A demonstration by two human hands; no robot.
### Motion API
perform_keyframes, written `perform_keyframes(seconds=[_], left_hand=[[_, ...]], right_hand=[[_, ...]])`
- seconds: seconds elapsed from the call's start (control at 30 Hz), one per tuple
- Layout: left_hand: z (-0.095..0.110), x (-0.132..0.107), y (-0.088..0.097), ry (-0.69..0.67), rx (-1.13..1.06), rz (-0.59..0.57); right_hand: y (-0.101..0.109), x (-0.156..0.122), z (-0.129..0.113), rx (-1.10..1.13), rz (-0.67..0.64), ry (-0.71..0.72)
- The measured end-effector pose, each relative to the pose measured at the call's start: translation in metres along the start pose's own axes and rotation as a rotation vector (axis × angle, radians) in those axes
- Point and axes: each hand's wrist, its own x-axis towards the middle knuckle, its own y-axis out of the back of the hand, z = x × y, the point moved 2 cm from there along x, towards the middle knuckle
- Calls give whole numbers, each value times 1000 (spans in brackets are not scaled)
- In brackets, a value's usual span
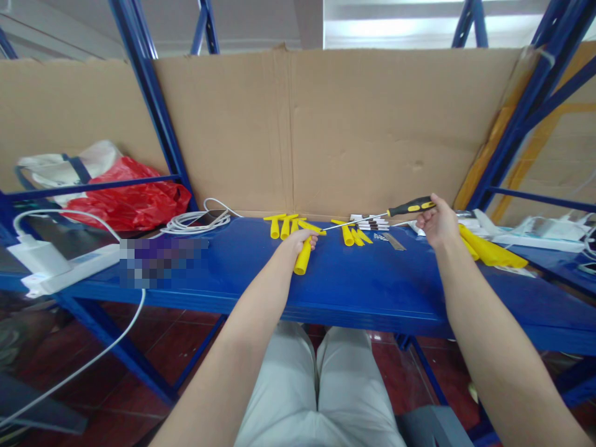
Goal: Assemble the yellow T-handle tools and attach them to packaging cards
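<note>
No text, label, brand or number readable to us. Dark marks on white strips point(374, 226), three o'clock in view, too small for us. Pixelated patch point(162, 257), toward nine o'clock: nothing legible.

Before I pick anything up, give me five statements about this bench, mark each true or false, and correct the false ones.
1. The right hand holds a screwdriver with a black-and-yellow handle, its metal shaft pointing toward the left hand. True.
2. The left hand is empty. False: it grips a yellow tubular piece.
3. A flat grey metal strip lies on the blue tabletop. True.
4. The upright panel behind the tabletop is clear glass. False: it is a brown cardboard panel.
5. A coiled white cable lies between the left hand and a crumpled red plastic bag. True.
</note>
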Motion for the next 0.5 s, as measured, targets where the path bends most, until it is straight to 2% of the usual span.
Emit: perform_keyframes(seconds=[0.1, 0.27, 0.4, 0.5], left_hand=[[2, -4, 0, 74, -55, -36], [3, -3, 2, 83, -95, -46], [2, -3, 2, 85, -95, -54], [3, -5, 1, 84, -81, -49]], right_hand=[[-2, -3, -3, 5, -19, -18], [-7, -10, -6, -15, -68, -13], [-8, -11, -6, -21, -35, 40], [-8, -10, -6, -1, -7, 7]])
